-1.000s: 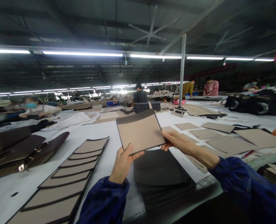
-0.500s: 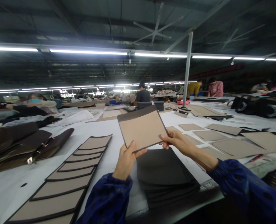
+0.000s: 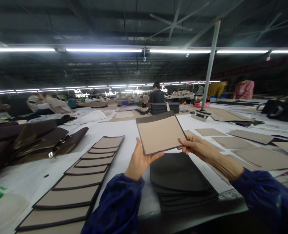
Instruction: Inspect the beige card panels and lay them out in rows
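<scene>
I hold a tan panel with a dark brown border (image 3: 159, 133) up over the white table (image 3: 124, 136). My left hand (image 3: 140, 161) grips its lower left corner, thumb on the face. My right hand (image 3: 194, 146) pinches its lower right corner. Directly below lies a stack of dark brown panels (image 3: 180, 178) near the table's front edge. To the left, several matching tan panels (image 3: 85, 182) lie overlapped in a row that runs toward me.
Brown leather bags (image 3: 39, 139) pile up at the left. Loose tan sheets (image 3: 246, 146) cover the right side. A metal pole (image 3: 209, 65) rises behind. A white lid with a green piece (image 3: 2, 204) sits at bottom left. Other people work at far tables.
The view has swung left, so the panel and both hands sit further right in the picture. My grip on the panel is unchanged. The white lid has come into view.
</scene>
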`<state>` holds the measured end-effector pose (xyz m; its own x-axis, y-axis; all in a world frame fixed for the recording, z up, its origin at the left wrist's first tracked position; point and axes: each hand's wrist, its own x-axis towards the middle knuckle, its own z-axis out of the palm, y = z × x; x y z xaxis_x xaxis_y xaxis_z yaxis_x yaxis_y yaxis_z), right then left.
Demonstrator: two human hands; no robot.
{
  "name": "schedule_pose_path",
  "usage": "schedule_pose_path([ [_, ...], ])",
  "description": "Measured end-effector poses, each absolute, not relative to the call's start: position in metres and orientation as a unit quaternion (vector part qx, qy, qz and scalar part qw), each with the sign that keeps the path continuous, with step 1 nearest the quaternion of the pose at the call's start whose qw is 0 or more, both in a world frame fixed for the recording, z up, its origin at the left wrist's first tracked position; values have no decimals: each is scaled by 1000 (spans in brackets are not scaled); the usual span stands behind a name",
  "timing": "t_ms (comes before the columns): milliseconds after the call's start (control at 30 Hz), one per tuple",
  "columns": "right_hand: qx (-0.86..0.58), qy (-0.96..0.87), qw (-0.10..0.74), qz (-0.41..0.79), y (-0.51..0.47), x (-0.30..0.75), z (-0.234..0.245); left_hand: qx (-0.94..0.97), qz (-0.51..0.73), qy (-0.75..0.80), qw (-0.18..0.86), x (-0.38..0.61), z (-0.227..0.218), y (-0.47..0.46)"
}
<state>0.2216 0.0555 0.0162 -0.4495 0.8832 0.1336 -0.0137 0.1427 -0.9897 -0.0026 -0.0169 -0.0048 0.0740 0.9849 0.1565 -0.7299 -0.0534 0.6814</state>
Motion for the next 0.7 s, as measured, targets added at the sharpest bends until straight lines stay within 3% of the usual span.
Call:
schedule_pose_path([
  [433,-226,-576,438,652,50,223,2,365,653,213,629,1,-15,-20],
  [700,-263,-612,386,638,56,230,8,352,688,247,585,2,-17,-13],
])
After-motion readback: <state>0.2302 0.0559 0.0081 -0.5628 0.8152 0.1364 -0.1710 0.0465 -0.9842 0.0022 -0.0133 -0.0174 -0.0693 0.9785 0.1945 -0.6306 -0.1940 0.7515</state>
